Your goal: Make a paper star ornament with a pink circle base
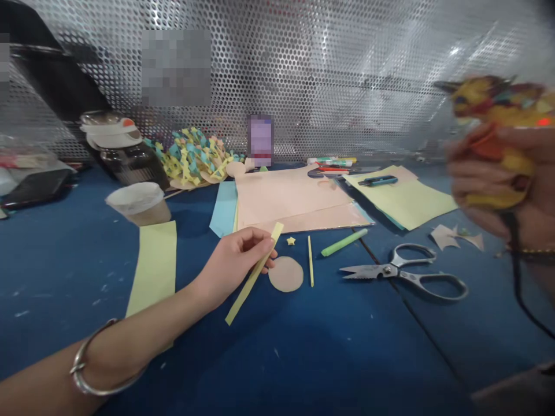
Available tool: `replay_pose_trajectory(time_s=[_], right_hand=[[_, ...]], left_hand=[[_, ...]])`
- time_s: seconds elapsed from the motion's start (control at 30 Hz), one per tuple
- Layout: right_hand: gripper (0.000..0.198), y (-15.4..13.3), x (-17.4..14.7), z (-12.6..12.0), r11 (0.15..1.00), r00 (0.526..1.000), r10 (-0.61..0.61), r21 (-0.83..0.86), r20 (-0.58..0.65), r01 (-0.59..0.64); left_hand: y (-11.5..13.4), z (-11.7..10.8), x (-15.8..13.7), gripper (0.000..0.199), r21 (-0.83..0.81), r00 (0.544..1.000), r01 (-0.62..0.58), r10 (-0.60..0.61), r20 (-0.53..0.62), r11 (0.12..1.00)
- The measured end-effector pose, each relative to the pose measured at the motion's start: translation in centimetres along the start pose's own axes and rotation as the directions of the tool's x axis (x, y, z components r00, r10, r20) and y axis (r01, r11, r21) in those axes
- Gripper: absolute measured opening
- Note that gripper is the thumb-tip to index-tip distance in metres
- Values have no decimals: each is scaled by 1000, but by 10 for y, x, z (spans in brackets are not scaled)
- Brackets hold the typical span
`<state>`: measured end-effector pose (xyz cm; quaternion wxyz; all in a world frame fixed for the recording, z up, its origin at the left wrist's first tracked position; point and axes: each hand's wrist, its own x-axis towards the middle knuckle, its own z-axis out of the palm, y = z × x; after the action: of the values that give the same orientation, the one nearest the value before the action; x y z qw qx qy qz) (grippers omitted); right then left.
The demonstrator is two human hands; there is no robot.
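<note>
My left hand (232, 260), a silver bangle on its wrist, pinches a narrow yellow paper strip (243, 300) slantwise over the blue table. Just right of its fingertips lies a round pale-pink paper disc (286, 275). A tiny folded yellow star (291, 241) sits above the disc, and a thin rolled yellow paper stick (310, 263) lies beside it. Raised at the right and blurred, my right hand (489, 156) is wrapped round a yellow glue gun (505, 190) with an orange trigger and a black cord. Its dark nozzle points left, away from the paper strip.
Scissors (390, 270) lie partly open beside a green paper roll (344, 242). Pink sheets (290, 196), yellow sheets (416, 199) and a cutter (379, 180) are behind. At left are a paper cup (151, 214), a bottle (130, 162), a yellow sheet (154, 266) and curled strips (195, 156).
</note>
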<state>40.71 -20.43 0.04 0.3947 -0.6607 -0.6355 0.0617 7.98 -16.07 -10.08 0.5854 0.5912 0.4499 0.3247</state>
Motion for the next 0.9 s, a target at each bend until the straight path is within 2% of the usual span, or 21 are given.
replay_pose_trajectory(time_s=[0.03, 0.07, 0.1, 0.13, 0.2, 0.23, 0.3, 0.43, 0.63, 0.8, 0.9], right_hand=[[29, -15, -7, 15, 938, 993, 91, 329, 70, -110], [20, -29, -14, 32, 825, 970, 145, 516, 196, -228], [18, -39, -22, 49, 739, 926, 135, 587, 352, -331], [15, -46, -29, 64, 684, 902, 80, 635, 424, -359], [15, -48, -42, 90, 641, 852, -16, 660, 523, -393], [17, -45, -46, 99, 635, 848, -50, 672, 527, -380], [17, -32, -53, 109, 666, 841, -67, 652, 536, -362], [16, -13, -58, 112, 751, 826, -9, 549, 564, -367], [19, -20, -60, 115, 844, 766, 30, 394, 642, -364], [34, -24, -61, 118, 891, 805, 90, 313, 587, -328], [39, -22, -64, 118, 915, 811, 101, 267, 576, -303]], left_hand=[[-1, 0, 0, 17, -19, 1000, 5, -5, -8, 1000], [-2, 0, 1, 16, -34, 1000, 8, -9, -14, 999], [-2, 0, 1, 16, -47, 1000, 11, -12, -20, 999], [-3, 0, 1, 16, -55, 999, 14, -16, -29, 998], [-2, 0, 1, 16, -58, 998, 22, -25, -54, 998], [-2, 1, 1, 17, -59, 997, 26, -30, -66, 998], [-1, 1, 2, 19, -63, 996, 28, -33, -83, 998], [-2, 0, 4, 18, -72, 994, 22, -29, -102, 997], [-4, 1, 4, 11, -120, 994, 17, -29, -103, 993], [-2, 3, 3, 16, -95, 991, 0, -12, -130, 995], [-4, 2, 3, 14, -84, 990, -17, 4, -143, 996]])
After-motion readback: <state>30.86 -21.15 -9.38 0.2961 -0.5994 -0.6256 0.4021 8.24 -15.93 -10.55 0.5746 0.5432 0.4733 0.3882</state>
